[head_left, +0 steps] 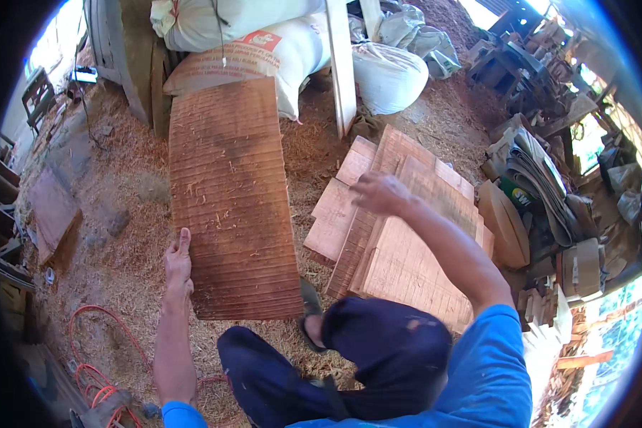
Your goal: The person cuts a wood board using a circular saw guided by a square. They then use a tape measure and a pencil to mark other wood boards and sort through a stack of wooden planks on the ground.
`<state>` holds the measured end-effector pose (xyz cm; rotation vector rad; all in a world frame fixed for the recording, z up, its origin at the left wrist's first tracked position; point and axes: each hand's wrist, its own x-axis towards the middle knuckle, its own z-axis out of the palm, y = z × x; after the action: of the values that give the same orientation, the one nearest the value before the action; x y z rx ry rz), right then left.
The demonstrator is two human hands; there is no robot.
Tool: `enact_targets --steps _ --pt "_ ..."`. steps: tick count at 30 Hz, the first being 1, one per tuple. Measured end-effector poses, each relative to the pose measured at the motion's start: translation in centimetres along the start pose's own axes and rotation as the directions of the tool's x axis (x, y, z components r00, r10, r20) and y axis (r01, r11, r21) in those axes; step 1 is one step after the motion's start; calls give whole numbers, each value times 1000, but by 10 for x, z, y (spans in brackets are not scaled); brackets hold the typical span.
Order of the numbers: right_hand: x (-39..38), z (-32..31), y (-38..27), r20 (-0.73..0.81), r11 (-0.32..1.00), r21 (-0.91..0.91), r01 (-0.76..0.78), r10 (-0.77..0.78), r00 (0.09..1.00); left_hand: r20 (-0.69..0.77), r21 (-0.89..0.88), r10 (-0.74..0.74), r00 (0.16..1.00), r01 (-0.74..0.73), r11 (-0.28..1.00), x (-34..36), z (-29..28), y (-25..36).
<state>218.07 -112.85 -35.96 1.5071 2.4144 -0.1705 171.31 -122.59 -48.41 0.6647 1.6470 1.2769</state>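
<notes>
A wide brown wooden board (232, 192) with rough saw marks and shavings on its face stands tilted before me. My left hand (179, 262) grips its left edge near the lower end, thumb lying on the face and fingers hidden behind. To the right is a stack of sawn wooden boards (417, 267), lighter and reddish, laid unevenly over one another. Over the stack's far left part hovers my right hand (381, 194), slightly blurred, fingers loosely bent and apart with nothing in them. Whether it touches the boards I cannot tell.
Sawdust and shavings cover the ground (132, 185). Filled white sacks (257, 60) lie at the back beside a leaning pale plank (341, 68). An orange cord (96, 374) coils at lower left. Scrap wood and folded sheets (538, 178) crowd the right side.
</notes>
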Motion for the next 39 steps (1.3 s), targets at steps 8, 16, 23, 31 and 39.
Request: enact_targets --steps 8,16,23,31,39 --pt "163 75 18 171 965 -192 177 -145 975 -50 231 -34 998 45 972 41 -13 -44" --pt "228 79 52 501 985 -138 107 -24 865 67 194 -181 981 165 967 86 20 -101" --pt "221 104 72 357 979 -64 193 -158 921 96 231 -209 973 182 956 77 29 -103" --pt "219 84 56 240 965 -74 251 -227 944 131 396 -243 961 173 902 94 50 -146" --pt "222 84 56 273 970 -69 234 -207 939 157 427 -189 969 106 898 128 62 -106"
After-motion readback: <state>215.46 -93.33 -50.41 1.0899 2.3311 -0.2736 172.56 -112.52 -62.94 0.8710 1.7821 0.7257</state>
